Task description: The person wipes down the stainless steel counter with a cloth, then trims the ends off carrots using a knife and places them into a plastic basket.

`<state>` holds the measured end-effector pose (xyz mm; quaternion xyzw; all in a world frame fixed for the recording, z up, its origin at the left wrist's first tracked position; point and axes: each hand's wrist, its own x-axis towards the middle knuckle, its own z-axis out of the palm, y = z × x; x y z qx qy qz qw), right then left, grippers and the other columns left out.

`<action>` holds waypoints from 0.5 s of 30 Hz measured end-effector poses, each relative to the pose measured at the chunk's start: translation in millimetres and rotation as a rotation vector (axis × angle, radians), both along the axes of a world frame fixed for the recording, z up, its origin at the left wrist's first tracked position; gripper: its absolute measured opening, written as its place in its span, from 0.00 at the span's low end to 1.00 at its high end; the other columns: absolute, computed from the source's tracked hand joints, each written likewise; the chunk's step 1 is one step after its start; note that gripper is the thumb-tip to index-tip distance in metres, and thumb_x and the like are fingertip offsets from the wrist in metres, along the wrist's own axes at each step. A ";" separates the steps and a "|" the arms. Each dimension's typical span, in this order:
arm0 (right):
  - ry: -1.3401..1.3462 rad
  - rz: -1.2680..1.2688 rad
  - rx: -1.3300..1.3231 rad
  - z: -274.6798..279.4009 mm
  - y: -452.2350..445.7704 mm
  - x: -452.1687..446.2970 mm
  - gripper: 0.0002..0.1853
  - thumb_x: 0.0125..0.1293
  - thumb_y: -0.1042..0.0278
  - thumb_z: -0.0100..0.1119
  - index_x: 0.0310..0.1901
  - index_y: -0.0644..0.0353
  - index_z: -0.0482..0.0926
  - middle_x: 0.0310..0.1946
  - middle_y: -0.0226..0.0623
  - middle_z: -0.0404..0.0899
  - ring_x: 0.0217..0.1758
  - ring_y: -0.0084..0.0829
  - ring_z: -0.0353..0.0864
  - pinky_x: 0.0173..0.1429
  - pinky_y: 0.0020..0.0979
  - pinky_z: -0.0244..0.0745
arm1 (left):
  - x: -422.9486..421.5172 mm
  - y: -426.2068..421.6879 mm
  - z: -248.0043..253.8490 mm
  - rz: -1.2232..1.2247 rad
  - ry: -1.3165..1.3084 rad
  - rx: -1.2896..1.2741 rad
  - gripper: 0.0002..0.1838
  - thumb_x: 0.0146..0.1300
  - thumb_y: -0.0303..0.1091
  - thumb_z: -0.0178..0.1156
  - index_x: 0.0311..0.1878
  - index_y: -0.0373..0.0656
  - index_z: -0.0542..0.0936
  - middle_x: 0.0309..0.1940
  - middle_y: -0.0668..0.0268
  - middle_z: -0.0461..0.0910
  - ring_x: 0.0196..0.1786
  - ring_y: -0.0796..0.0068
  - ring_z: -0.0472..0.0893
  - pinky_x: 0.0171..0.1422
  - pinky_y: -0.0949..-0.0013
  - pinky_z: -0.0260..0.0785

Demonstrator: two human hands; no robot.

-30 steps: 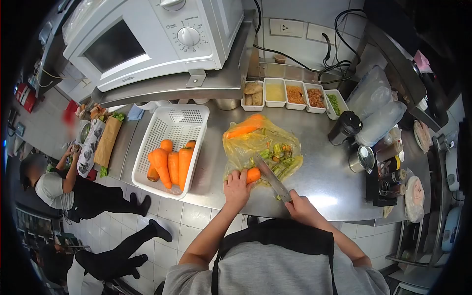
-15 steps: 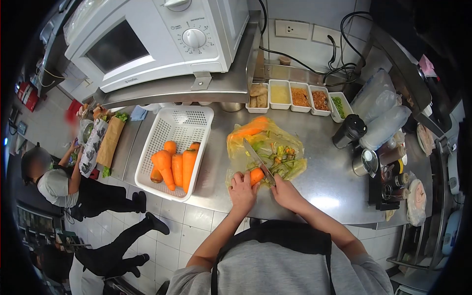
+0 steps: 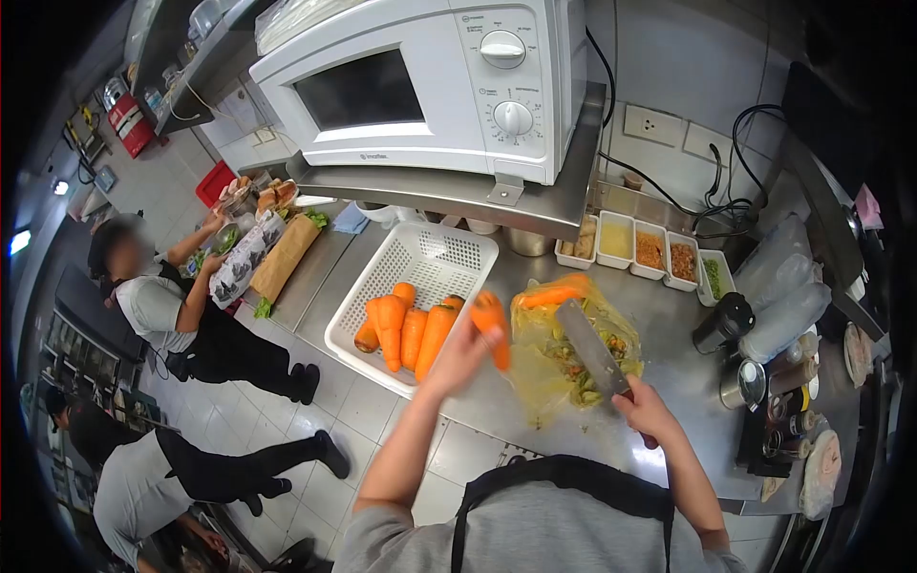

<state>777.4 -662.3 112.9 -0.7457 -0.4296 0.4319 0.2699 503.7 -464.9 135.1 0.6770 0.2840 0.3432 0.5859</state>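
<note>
My left hand (image 3: 460, 358) is closed around a carrot (image 3: 490, 323), lifted beside the right rim of a white perforated basket (image 3: 435, 250); both are slightly blurred. Inside the basket lie several large carrots (image 3: 413, 334). My right hand (image 3: 645, 411) grips a kitchen knife (image 3: 590, 346) by its handle, with the broad blade slanting up to the left. Under the blade, a yellow plastic bag (image 3: 535, 377) is spread on the steel counter, with green and orange vegetable trimmings (image 3: 583, 390) on it. Another carrot (image 3: 552, 291) rests at the bag's far edge.
A microwave (image 3: 420, 86) stands on a steel shelf above the counter. Small white tubs of chopped ingredients (image 3: 650, 250) line the back. Bottles and jars (image 3: 793, 382) crowd the right side. Two co-workers are at the left, one handling a paper-wrapped bundle (image 3: 250, 256).
My left hand has lifted the carrot off the bag and moved left toward the basket. My right hand has drawn the knife away to the right. The camera view has shifted.
</note>
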 end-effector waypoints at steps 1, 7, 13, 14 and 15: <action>-0.058 0.007 0.026 -3.5 -2.4 0.4 0.13 0.62 0.67 0.57 0.44 0.66 0.70 0.26 0.50 0.79 0.30 0.46 0.79 0.36 0.41 0.72 | -5.0 19.0 13.8 0.090 0.050 0.073 0.24 0.69 0.36 0.54 0.64 0.41 0.62 0.47 0.65 0.75 0.52 0.76 0.74 0.60 0.69 0.65; -0.210 0.072 0.170 -36.5 -20.7 -0.7 0.12 0.63 0.68 0.57 0.42 0.66 0.69 0.27 0.48 0.80 0.26 0.40 0.80 0.31 0.38 0.73 | -10.7 161.8 -7.7 0.565 0.447 0.251 0.23 0.64 0.41 0.59 0.55 0.37 0.65 0.44 0.49 0.77 0.49 0.52 0.78 0.52 0.57 0.69; -0.186 0.032 0.084 -28.7 -34.1 -8.1 0.13 0.62 0.67 0.57 0.43 0.66 0.70 0.32 0.53 0.80 0.37 0.50 0.81 0.41 0.41 0.73 | -7.4 223.1 -96.5 0.470 1.008 0.391 0.19 0.61 0.34 0.57 0.52 0.34 0.68 0.45 0.44 0.75 0.50 0.43 0.76 0.55 0.51 0.69; -0.186 0.028 0.080 -23.9 -36.7 -8.2 0.13 0.62 0.67 0.57 0.42 0.66 0.70 0.32 0.53 0.80 0.37 0.51 0.81 0.42 0.42 0.72 | -4.0 224.8 -106.5 0.434 1.067 0.382 0.17 0.61 0.31 0.55 0.51 0.34 0.69 0.45 0.44 0.75 0.49 0.43 0.76 0.55 0.51 0.69; -0.185 0.022 0.075 -20.4 -39.2 -7.5 0.13 0.62 0.66 0.57 0.42 0.66 0.70 0.32 0.54 0.80 0.37 0.51 0.80 0.42 0.42 0.72 | 5.1 213.6 -100.4 0.511 1.027 0.458 0.16 0.60 0.29 0.54 0.50 0.34 0.71 0.44 0.44 0.75 0.48 0.43 0.76 0.54 0.52 0.69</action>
